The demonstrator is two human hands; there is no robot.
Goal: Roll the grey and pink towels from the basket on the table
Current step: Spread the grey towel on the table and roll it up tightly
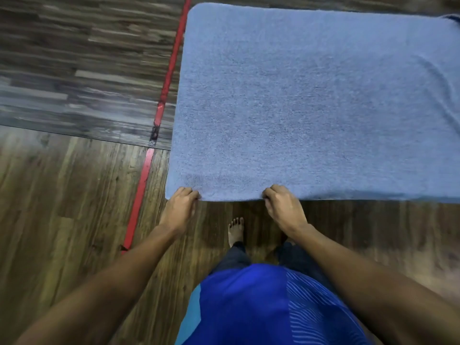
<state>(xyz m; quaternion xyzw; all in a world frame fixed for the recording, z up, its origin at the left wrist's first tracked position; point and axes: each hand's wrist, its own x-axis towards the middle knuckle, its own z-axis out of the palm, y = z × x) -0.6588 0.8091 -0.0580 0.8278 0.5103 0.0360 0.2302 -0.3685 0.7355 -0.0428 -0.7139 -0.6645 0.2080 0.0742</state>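
Wooden table [74, 70] ahead: left hand [183, 204] and right hand [282, 205] pinch grey towel [311, 95] near edge; uneven rolling likely skews it.

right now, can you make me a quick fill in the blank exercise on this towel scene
The left hand and right hand both pinch the grey towel's near ___.
The towel is spread out, not yet ___.
The tape strip left of the towel is ___.
A bare ___ stands on the wooden floor.
Answers: edge, rolled, red, foot.
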